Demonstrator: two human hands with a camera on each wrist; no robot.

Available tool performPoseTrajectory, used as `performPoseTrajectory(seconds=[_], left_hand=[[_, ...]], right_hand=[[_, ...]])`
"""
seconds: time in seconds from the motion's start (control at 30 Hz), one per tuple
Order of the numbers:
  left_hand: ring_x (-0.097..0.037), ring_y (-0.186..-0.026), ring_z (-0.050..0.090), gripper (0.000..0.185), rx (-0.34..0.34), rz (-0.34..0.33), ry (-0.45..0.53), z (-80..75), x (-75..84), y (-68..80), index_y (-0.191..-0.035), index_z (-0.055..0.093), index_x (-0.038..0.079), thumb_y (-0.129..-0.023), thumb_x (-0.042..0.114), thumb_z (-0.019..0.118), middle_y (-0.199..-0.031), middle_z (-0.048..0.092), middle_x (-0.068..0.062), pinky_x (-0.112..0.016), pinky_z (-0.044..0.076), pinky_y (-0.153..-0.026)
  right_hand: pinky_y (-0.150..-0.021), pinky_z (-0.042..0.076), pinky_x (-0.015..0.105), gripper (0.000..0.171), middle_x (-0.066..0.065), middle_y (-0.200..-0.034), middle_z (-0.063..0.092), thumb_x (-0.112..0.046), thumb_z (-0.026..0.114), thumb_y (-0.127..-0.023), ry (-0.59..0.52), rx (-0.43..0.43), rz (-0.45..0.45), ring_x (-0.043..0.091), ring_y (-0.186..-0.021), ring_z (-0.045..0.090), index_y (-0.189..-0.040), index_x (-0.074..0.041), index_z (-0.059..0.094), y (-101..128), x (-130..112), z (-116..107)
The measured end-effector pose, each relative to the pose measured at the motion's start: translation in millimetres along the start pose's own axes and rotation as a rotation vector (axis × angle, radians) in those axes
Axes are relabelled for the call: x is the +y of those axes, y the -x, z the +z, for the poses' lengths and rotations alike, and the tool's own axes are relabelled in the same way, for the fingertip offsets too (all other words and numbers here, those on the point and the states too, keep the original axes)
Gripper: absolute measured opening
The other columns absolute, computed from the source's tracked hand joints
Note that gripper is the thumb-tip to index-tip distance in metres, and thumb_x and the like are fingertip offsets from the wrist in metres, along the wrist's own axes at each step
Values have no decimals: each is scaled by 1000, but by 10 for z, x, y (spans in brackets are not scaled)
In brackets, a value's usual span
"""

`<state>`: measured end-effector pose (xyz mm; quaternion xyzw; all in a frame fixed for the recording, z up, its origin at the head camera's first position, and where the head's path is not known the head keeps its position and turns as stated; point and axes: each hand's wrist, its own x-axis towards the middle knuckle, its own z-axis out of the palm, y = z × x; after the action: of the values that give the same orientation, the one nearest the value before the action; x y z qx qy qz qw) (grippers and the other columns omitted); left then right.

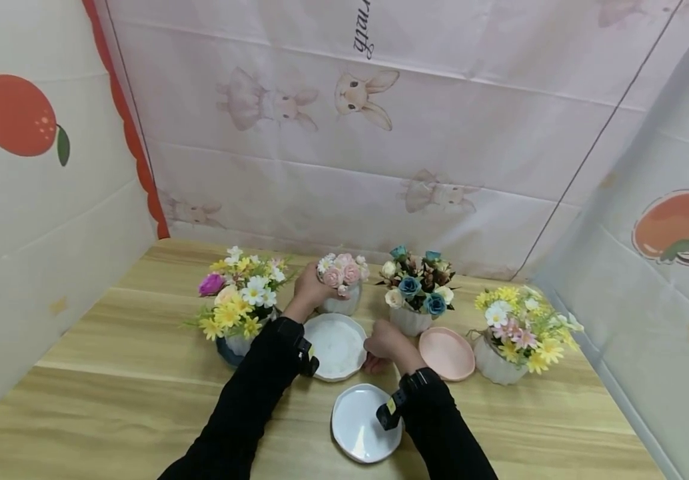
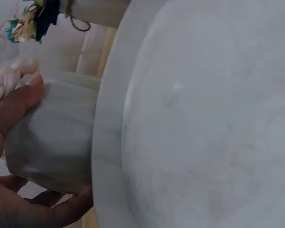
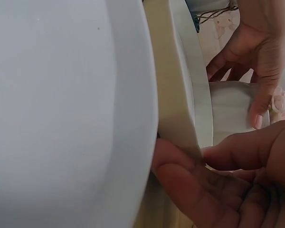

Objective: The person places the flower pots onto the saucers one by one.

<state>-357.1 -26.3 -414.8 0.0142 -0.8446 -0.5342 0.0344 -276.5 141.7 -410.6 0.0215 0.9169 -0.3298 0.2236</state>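
A whitish flowerpot (image 1: 344, 305) with pink and white flowers (image 1: 342, 272) stands at the back of the table. My left hand (image 1: 313, 288) grips it from the left; in the left wrist view, the thumb lies near the pot's rim and the other fingers curl round its opposite side. Just in front of the pot is a white plate (image 1: 334, 348) with a wavy rim. At that plate's right edge, my right hand (image 1: 388, 341) pinches the rim between thumb and fingers, as the right wrist view shows. A second white plate (image 1: 361, 430) lies nearer, partly under the right wrist.
Left of the plates stands a mixed flower pot (image 1: 239, 300) on a dark blue dish (image 1: 226, 353). Blue and cream roses (image 1: 419, 283) in a pot stand behind a pink plate (image 1: 448, 353). Further right is a yellow flower pot (image 1: 500, 360). Fabric walls (image 1: 320, 200) enclose the table.
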Motion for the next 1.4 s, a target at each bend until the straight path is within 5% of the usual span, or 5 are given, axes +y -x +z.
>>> performPoseTrajectory(seconds=[0.43, 0.67, 1.17, 1.4], left_hand=[[-30, -111, 50, 90, 131, -13, -48, 16, 69, -4, -128, 51, 11, -49, 24, 93, -124, 56, -9, -43, 37, -94], [-33, -117, 42, 94, 112, -92, 93, -39, 182, 21, -134, 45, 15, -52, 16, 92, -133, 47, -8, -48, 31, -97], [-29, -100, 53, 84, 92, -12, -23, -80, 263, 243, -124, 54, 13, -50, 17, 93, -113, 57, -11, -43, 44, -81], [-31, -111, 47, 91, 36, -14, -36, -116, 291, 380, -130, 50, 13, -49, 18, 93, -125, 51, -10, -45, 39, -91]], right_hand=[[-44, 51, 28, 18, 13, -57, 63, 0, 50, -88, -25, 2, 26, 19, -46, 61, -73, 6, 57, -32, 12, 21], [-45, 51, 28, 15, 14, -57, 63, 1, 49, -88, -40, -11, 24, 20, -47, 62, -75, 6, 55, -27, 11, 25], [-42, 50, 29, 10, 15, -55, 61, 1, 47, -89, -40, 27, 7, 21, -44, 60, -84, 8, 53, -39, 12, 76], [-45, 51, 31, 15, 15, -55, 61, 3, 47, -88, -33, 36, -3, 24, -47, 62, -75, 7, 54, 27, -25, 29]])
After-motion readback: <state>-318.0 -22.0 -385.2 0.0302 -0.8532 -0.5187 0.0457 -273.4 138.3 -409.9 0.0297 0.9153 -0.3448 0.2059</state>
